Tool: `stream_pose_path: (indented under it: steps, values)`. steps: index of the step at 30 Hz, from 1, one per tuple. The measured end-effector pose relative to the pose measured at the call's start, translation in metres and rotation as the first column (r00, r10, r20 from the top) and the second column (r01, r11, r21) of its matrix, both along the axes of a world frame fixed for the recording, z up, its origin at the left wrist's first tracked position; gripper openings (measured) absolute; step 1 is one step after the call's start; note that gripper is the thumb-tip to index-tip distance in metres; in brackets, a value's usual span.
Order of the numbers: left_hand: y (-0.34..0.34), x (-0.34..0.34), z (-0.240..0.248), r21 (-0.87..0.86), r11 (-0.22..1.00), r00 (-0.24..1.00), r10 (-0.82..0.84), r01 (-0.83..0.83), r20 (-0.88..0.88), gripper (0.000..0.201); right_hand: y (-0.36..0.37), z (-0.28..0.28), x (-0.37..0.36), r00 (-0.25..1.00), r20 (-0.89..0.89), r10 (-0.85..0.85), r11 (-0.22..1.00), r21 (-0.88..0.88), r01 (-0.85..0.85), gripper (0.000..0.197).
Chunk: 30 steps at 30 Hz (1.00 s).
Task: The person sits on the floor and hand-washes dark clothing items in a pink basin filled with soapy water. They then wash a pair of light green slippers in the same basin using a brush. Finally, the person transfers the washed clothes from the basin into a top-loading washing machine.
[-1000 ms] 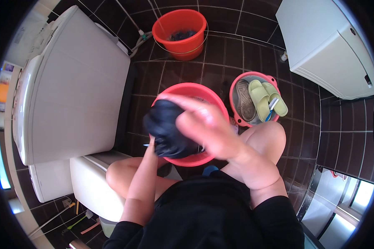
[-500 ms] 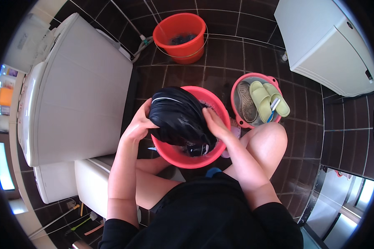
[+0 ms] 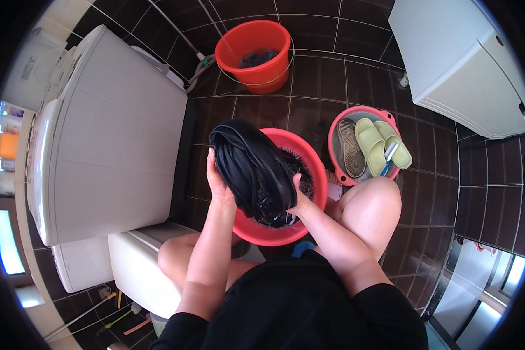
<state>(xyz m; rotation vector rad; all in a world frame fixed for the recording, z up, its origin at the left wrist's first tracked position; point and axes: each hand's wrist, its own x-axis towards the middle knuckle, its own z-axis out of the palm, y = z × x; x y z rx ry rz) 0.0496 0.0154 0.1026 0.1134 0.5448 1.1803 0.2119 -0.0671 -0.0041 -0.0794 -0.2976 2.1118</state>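
A bundle of wet black cloth [image 3: 251, 166], folded and shiny, is held up between my two hands over the red basin [image 3: 310, 160]. My left hand [image 3: 218, 179] grips its left edge, the fingers partly hidden beneath. On the lower right side my right hand [image 3: 300, 198] clasps it, thumb up and fingers tucked under. The lower end of the cloth hangs down into the basin. More dark wet cloth and some foam show inside the basin behind the bundle.
A red bucket [image 3: 262, 79] with dark cloth inside stands ahead. To the right, a pink-rimmed basin [image 3: 334, 140] holds green slippers [image 3: 370, 143], a dark shoe sole [image 3: 350, 149] and a brush [image 3: 389, 157]. White appliances [image 3: 111, 140] line the left; a white cabinet [image 3: 449, 52] stands far right.
Both hands have shifted their grip on the black cloth. The left hand has moved right and under its edge, the right hand lower; the bundle now slants down to the right.
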Motion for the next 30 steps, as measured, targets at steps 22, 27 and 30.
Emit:
stream_pose_path:
  steps: [22, 27, 30]
  values:
    - [0.037, -0.035, -0.026, -0.247, 0.942, 0.925, -0.289, 0.228, -0.246, 0.053, -0.006, 0.059, -0.013, 0.932, 0.322, 0.169, 0.94, -0.337, -0.055, 0.06]
    - [0.026, -0.077, -0.041, -0.066, 0.977, 0.874, -0.211, 0.203, -0.438, 0.063, -0.004, 0.097, 0.0, 0.976, -0.019, 0.217, 0.884, -0.421, -0.204, 0.054]
    - [0.011, -0.053, -0.047, -0.014, 0.994, 0.977, -0.105, 0.104, -0.186, 0.072, 0.001, 0.086, -0.006, 0.947, -0.224, 0.23, 0.889, -0.348, -0.298, 0.052]
